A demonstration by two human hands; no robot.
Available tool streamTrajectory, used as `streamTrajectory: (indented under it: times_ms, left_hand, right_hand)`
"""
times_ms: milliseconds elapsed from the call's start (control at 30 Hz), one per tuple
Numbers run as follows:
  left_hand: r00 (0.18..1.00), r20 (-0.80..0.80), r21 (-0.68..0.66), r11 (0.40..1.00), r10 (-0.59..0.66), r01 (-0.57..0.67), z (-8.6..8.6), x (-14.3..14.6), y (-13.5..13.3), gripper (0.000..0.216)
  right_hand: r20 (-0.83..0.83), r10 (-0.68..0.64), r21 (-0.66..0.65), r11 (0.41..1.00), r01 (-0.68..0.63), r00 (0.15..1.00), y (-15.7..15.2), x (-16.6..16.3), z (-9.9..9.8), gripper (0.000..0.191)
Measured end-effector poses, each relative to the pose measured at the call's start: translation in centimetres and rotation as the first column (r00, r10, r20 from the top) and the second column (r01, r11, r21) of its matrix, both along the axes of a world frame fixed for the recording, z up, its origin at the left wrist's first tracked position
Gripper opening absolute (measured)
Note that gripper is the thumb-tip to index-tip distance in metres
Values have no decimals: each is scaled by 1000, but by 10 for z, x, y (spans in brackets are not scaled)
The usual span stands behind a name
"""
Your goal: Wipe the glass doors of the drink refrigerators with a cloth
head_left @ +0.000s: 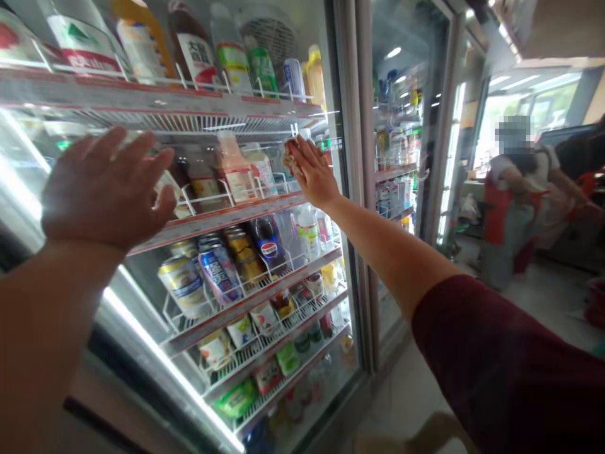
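Observation:
My left hand (106,186) lies flat and open against the glass door (265,353) of a drinks fridge, fingers stretched to the right. Farther right my right hand (312,169) presses a small crumpled pale cloth (289,157) against the same glass at mid height. Its fingers lie over the cloth. Behind the glass stand wire shelves (222,217) with bottles, cans (218,271) and cartons.
The fridge's metal frame (359,189) separates this door from a second glass door (406,157) to the right. A person in a red apron (513,202) stands at the far right near a counter. Pale tiled floor (416,391) runs below the fridges.

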State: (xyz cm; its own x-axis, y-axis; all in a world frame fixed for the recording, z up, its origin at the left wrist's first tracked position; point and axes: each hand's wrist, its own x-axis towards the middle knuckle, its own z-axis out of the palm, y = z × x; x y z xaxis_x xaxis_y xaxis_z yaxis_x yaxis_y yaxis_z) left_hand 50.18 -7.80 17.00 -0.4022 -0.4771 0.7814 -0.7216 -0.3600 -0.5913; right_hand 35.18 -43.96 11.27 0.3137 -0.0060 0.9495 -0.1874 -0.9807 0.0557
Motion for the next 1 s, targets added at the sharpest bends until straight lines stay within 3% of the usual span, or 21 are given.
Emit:
streamTrajectory:
  times_ms: [100,200,400,600,800,1000]
  left_hand:
    - [1000,15,14,1000,8,-9,0,2,0,66]
    - [1000,4,18,1000,19,-19,0,0,0,67]
    - [1000,-16,27,999,21,-21,0,-1,0,71]
    - [999,10,7,999,40,-40,0,3,-1,68]
    - [999,-3,11,999,53,-53,-1,0,1,64]
    - [999,-9,4,999,38,-38,-1,4,-1,61]
  right_hand:
    - [50,-26,105,994,21,998,4,3,-19,64]
    - [74,-11,111,994,2,997,4,7,-32,64]
    - [67,-26,150,989,15,997,-8,8,-6,67]
    - [80,-19,161,987,6,997,0,7,-34,68]
    - [142,0,170,985,-25,990,-12,15,-15,67]
    - [164,-6,213,977,-30,986,2,17,-36,65]
